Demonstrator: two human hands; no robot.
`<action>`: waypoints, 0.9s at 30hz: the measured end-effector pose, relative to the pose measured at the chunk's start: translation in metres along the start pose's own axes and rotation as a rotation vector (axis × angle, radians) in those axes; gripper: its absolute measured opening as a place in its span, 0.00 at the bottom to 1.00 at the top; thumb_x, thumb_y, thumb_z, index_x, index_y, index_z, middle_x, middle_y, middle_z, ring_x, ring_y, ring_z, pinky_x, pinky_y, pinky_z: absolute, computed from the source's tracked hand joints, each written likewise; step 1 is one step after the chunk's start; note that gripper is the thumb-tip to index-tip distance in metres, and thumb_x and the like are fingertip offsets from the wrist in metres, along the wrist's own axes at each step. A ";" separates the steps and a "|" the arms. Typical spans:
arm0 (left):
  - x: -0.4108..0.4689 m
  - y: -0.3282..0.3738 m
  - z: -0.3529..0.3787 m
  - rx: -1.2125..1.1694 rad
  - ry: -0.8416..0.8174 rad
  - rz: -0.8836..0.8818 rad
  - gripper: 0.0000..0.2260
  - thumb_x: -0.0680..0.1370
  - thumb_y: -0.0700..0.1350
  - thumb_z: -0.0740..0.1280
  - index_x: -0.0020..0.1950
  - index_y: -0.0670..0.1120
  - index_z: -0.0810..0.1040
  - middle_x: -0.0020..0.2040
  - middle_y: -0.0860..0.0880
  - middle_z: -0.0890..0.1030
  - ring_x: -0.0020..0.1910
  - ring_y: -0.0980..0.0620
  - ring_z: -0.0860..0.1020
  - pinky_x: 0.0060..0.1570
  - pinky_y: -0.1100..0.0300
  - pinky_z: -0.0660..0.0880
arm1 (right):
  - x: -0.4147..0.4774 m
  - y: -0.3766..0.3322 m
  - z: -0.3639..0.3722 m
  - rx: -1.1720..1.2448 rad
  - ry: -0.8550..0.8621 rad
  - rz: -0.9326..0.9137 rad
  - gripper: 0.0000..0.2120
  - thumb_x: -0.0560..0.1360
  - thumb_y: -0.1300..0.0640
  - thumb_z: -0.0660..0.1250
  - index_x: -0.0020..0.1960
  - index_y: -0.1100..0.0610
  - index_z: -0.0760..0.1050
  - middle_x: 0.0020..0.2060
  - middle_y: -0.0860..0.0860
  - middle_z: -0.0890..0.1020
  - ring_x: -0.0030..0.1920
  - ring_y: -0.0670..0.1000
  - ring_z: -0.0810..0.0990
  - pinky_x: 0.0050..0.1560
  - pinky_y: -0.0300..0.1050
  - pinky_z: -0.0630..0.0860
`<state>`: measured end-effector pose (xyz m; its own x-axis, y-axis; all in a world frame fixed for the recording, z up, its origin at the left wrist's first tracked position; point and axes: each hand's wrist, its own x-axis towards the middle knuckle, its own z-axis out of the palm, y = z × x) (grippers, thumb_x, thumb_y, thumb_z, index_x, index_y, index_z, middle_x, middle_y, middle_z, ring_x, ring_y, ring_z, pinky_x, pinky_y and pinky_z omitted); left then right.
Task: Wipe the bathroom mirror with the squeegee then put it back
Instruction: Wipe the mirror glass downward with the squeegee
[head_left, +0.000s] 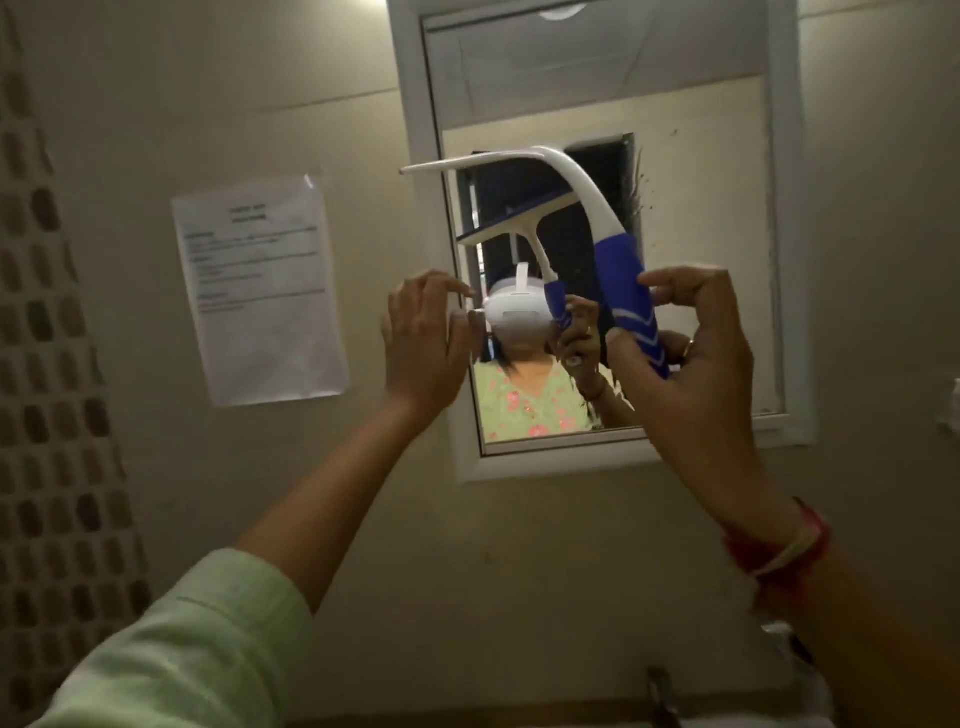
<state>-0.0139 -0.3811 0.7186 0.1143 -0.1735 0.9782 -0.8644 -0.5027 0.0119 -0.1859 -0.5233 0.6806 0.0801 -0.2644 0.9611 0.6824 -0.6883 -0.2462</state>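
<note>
A white-framed bathroom mirror (717, 218) hangs on the beige wall ahead of me. My right hand (685, 338) grips the blue handle of a white squeegee (621, 280). Its white blade (467, 165) lies across the mirror's upper left part, its left tip past the frame. My left hand (423, 338) is raised at the mirror's left edge, fingers curled and apart, holding nothing. The glass reflects the squeegee, my hands and a person wearing a white headset.
A printed paper notice (260, 291) is stuck on the wall left of the mirror. A patterned tiled strip (47, 415) runs down the far left. A tap (662, 693) shows at the bottom edge, and a small white fitting (953, 405) at the right edge.
</note>
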 end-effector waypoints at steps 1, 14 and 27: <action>0.011 0.002 0.002 0.015 0.024 0.005 0.16 0.73 0.47 0.52 0.54 0.43 0.72 0.56 0.42 0.73 0.53 0.45 0.70 0.49 0.57 0.63 | 0.005 0.003 -0.002 -0.015 0.002 0.018 0.20 0.70 0.67 0.70 0.58 0.63 0.66 0.54 0.48 0.70 0.51 0.44 0.76 0.45 0.27 0.76; 0.072 -0.024 0.027 -0.022 0.062 -0.119 0.27 0.77 0.46 0.52 0.76 0.50 0.49 0.76 0.44 0.55 0.75 0.46 0.52 0.70 0.42 0.50 | 0.040 0.041 0.015 -0.089 0.126 -0.036 0.21 0.74 0.64 0.66 0.64 0.58 0.64 0.57 0.49 0.70 0.52 0.39 0.75 0.45 0.29 0.77; 0.078 -0.036 0.052 -0.240 0.209 -0.145 0.21 0.80 0.48 0.49 0.74 0.53 0.55 0.73 0.47 0.64 0.72 0.49 0.61 0.67 0.38 0.61 | 0.111 0.038 0.040 -0.371 0.163 -0.197 0.22 0.75 0.61 0.66 0.68 0.58 0.66 0.59 0.59 0.74 0.52 0.46 0.72 0.43 0.22 0.71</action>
<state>0.0513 -0.4204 0.7835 0.1634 0.0746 0.9837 -0.9399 -0.2913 0.1782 -0.1224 -0.5521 0.7831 -0.1610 -0.1862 0.9692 0.3644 -0.9239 -0.1170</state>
